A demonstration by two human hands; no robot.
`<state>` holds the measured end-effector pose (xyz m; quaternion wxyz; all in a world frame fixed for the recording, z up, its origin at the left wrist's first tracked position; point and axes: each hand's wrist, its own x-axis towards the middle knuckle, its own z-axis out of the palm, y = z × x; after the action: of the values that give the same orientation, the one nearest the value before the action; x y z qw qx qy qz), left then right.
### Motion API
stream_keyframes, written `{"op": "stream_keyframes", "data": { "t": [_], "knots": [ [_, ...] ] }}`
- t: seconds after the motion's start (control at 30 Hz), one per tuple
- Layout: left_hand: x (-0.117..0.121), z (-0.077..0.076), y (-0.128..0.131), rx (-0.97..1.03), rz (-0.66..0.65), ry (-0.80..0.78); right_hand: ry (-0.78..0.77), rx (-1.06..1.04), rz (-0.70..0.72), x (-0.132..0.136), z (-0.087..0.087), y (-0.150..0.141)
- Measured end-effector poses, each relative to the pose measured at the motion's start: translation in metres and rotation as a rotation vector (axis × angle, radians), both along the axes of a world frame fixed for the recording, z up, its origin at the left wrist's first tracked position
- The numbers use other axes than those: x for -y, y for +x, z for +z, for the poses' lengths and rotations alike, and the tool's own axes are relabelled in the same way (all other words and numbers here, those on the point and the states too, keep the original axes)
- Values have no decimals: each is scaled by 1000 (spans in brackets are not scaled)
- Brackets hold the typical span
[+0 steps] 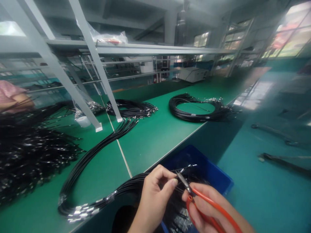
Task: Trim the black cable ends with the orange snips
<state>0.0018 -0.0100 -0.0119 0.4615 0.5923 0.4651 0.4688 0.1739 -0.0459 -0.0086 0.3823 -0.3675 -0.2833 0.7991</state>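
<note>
Head view:
1. Right hand (206,204) is curled around the red-handled pliers (190,191), thumb and fingers closed on the grips, presumably so a squeeze works the narrow jaws. Whether those bite on anything, I cannot tell.
2. Left hand (154,191) has thumb and forefinger pinched together, apparently on a thin cable (186,167) just beside the plier tips; a short hold like that likely steadies the end. The cable looks slim and black, with a bright silvery tip, and sits above the bin.
3. Beneath both hands, a blue bin (206,163) holds dark cables and pale bits, perhaps placed there to catch whatever drops.
4. Behind the left hand, a cable bundle (70,179) curves over the green table (155,139), tied and glossy, with silvery pieces along its near side.
5. Leftward lies a tangled cable pile (36,155); beyond it shows a co-worker's pink sleeve (8,92).
6. Farther off, two coils (187,117) rest below a pale shelf (150,49).
</note>
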Motion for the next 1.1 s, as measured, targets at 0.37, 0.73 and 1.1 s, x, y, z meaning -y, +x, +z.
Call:
{"op": "stream_keyframes", "data": {
  "t": [0.37,0.73,1.1],
  "knots": [
    [-2,1,-5,32,-19,-65,207,109,198,-13,-24,0],
    [-4,11,-9,322,-110,-275,247,-53,208,-18,-23,-4],
    [-4,10,-7,267,-169,-245,347,284,-418,-21,-9,-22]
  ]
}}
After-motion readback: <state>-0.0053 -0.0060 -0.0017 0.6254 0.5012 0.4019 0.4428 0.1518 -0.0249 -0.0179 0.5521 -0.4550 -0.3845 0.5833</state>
